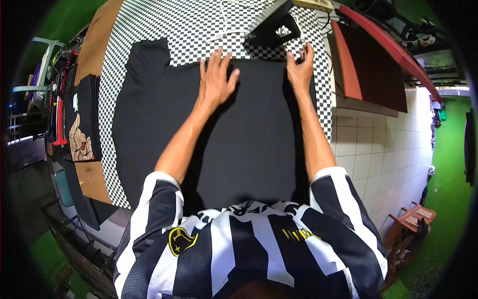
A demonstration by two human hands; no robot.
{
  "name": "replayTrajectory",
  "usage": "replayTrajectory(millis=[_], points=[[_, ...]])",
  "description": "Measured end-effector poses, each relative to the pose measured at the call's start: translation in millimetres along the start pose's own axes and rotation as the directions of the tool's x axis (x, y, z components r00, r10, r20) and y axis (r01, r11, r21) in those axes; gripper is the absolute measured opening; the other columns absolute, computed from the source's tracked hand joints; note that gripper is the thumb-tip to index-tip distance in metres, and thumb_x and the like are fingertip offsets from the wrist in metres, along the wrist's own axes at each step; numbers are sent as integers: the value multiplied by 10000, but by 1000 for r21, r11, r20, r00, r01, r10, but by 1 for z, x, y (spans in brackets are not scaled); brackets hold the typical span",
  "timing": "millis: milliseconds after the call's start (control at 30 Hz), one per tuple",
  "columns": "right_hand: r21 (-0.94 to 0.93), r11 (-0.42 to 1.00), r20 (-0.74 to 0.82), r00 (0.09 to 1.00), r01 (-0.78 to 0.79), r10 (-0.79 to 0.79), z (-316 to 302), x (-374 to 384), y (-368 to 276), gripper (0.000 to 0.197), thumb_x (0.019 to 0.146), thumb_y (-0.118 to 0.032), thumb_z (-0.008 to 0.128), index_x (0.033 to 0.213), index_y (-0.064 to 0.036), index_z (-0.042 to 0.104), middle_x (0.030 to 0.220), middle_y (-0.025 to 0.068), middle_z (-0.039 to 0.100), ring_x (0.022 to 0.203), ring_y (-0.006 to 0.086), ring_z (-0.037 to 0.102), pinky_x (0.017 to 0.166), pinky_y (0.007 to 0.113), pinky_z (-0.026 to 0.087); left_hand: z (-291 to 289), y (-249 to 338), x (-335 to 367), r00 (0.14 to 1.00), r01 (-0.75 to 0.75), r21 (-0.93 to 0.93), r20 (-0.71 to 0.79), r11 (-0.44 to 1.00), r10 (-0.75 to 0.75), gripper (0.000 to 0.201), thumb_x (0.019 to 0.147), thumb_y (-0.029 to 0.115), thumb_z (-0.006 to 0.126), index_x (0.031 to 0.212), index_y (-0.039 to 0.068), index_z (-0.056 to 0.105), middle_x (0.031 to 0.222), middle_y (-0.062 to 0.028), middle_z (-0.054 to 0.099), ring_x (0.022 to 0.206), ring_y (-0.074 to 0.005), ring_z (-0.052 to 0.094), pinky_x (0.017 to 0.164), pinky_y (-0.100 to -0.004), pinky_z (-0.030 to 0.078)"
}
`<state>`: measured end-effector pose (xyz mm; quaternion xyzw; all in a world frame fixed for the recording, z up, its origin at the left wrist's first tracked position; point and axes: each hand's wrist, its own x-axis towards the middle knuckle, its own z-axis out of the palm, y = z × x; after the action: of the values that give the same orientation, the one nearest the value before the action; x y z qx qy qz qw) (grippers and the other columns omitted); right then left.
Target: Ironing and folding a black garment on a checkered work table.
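Note:
A black T-shirt [239, 134] lies spread out over a black-and-white checked cloth [189, 25], one sleeve reaching out at the far left. My left hand [216, 82] rests palm down near the shirt's far edge, its fingers spread. At the shirt's far right corner is my right hand [300, 72], thumb and fingers apart with nothing visible between them. Just beyond it a black iron [274, 30] stands tilted up on the checked cloth. A white cord [224, 36] lies to the left of the iron.
Folded black garments [87, 119], the top one printed, are stacked on the wooden table edge [92, 179] at left. A dark red-edged panel [368, 70] stands close by on the right. Farther right, a small wooden stool [417, 218] sits on the green floor [450, 164].

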<state>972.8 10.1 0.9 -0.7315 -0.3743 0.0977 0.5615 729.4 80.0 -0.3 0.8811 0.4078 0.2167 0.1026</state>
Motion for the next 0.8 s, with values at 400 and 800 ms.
replayTrajectory(millis=[400, 800], points=[[-528, 734, 629, 778, 428, -1, -62, -288, -20, 629, 970, -330, 542, 1554, -155, 383, 1631, 230, 254, 1509, 407, 238, 1191, 650, 137, -11, 54, -257, 976, 64, -53, 211, 997, -52, 660, 965, 328, 593, 1538, 77, 385, 1627, -225, 265, 1499, -405, 265, 1200, -590, 213], [-835, 539, 251, 949, 112, 191, -131, -261, 56, 618, 1024, -366, 456, 1598, -204, 295, 1642, 237, 219, 1511, 407, 223, 1186, 653, 126, -23, 4, -283, 920, 245, 147, 277, 958, -278, 693, 998, 392, 542, 1594, 130, 305, 1659, -206, 198, 1530, -390, 195, 1226, -552, 162]])
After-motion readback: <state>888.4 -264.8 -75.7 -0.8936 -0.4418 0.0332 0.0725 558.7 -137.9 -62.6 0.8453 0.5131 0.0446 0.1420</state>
